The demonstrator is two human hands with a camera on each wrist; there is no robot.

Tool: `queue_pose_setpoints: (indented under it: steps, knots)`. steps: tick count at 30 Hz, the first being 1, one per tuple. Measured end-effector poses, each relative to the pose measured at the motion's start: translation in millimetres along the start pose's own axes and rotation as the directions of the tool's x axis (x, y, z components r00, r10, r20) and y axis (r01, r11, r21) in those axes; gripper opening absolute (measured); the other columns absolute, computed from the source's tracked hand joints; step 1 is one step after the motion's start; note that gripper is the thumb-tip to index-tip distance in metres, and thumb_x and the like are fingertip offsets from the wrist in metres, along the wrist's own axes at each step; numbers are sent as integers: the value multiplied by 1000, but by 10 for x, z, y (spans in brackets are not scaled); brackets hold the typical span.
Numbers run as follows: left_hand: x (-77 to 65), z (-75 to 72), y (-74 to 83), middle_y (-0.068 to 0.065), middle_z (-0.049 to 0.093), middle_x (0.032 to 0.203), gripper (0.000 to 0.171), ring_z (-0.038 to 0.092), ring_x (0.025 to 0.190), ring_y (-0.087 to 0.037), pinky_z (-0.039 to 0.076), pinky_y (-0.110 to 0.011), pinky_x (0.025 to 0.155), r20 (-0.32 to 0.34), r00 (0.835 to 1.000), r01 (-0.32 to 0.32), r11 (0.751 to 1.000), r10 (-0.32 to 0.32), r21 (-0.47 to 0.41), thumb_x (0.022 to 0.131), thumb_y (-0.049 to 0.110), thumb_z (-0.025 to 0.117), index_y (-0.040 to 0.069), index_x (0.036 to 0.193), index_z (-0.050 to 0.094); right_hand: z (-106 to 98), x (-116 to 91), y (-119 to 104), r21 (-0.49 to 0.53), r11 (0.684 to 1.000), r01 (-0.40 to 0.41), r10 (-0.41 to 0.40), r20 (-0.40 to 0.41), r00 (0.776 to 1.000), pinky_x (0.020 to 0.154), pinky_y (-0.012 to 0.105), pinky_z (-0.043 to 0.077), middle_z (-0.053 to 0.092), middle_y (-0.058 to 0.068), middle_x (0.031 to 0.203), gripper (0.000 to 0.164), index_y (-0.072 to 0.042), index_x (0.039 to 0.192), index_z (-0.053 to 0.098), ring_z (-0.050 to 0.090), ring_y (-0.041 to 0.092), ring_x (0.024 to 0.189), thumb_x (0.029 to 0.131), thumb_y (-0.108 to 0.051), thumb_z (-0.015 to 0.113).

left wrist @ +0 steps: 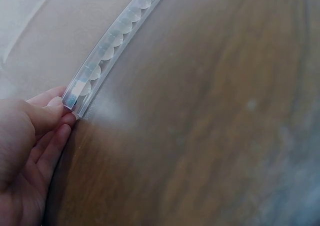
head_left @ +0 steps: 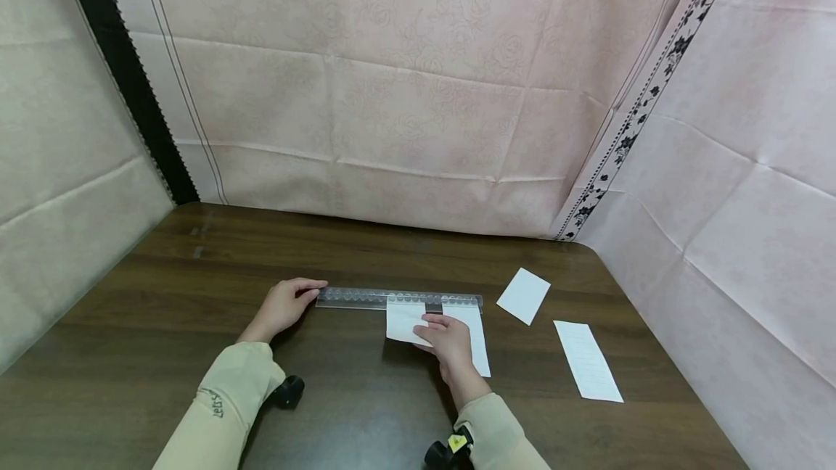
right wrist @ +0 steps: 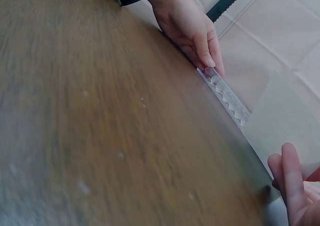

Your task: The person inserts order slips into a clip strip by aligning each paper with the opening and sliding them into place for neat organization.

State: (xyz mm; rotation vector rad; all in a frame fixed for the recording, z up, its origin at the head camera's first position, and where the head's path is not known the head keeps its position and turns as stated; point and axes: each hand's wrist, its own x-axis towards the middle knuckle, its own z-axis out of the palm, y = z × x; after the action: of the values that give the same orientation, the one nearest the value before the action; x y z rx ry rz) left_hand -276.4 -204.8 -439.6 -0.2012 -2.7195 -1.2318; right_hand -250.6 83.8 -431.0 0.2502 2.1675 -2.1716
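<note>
In the head view a clear plastic ruler [head_left: 353,299] with a row of round shapes along it lies across the middle of the table. My left hand [head_left: 284,304] pinches its left end between thumb and fingers. My right hand [head_left: 451,343] pinches a white paper piece [head_left: 400,320] in front of the ruler's right half, its top edge overlapping the ruler. Another white paper strip [head_left: 480,348] extends from the ruler's right end toward me, partly behind the right hand. In the right wrist view the held paper [right wrist: 277,118] stands tilted up beside the ruler [right wrist: 227,98].
To the right on the brown wooden table [head_left: 339,397] lie a small white paper piece [head_left: 524,296] and a longer lined paper strip [head_left: 588,361]. Pale patterned cloth [head_left: 405,107] hangs behind the table and along both sides.
</note>
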Motion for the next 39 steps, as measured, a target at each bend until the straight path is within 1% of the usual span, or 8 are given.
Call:
queue_pose_setpoints:
  steps: [8, 14, 21, 32, 39]
  knots:
    - [3, 6, -17, -18, 59, 121, 27, 50, 115, -38, 39, -53, 93, -4, 1000, -10, 1000, 10, -1, 95, 11, 53, 6, 119, 64, -43, 6, -6, -4, 1000, -1, 1, -5, 1000, 65, 34, 56, 66, 19, 89, 27, 14, 102, 59, 63, 16, 71, 77, 9, 69]
    - [6, 9, -22, -18, 59, 121, 26, 50, 115, -38, 39, -54, 93, -6, 1000, -9, 1000, 9, 2, 95, 11, 54, 6, 119, 65, -79, 37, 14, -19, 1000, -9, 9, -21, 1000, 65, 33, 56, 67, 18, 89, 26, 13, 101, 61, 63, 16, 71, 77, 8, 69]
    - [10, 5, -26, -18, 58, 121, 27, 49, 115, -38, 38, -54, 94, -1, 1000, 2, 1000, -2, 9, 95, 11, 53, 7, 119, 64, -108, 49, 25, -12, 1000, 1, -1, -34, 999, 64, 33, 56, 67, 19, 88, 26, 14, 101, 61, 62, 15, 70, 76, 10, 68]
    - [5, 3, -15, -18, 59, 121, 27, 50, 115, -38, 39, -53, 93, -2, 1000, -3, 1000, 3, 3, 95, 11, 53, 6, 119, 64, -161, 45, 45, -26, 999, 19, -21, -57, 998, 64, 32, 55, 67, 21, 88, 26, 15, 100, 61, 62, 15, 69, 75, 10, 68]
    - [9, 9, -28, -17, 59, 121, 27, 50, 115, -37, 39, -53, 93, -3, 1000, -5, 1000, 5, 9, 96, 12, 53, 7, 119, 64, -187, 33, 22, -34, 999, -6, 4, -51, 999, 66, 32, 55, 67, 21, 91, 28, 14, 103, 60, 64, 17, 72, 77, 9, 68]
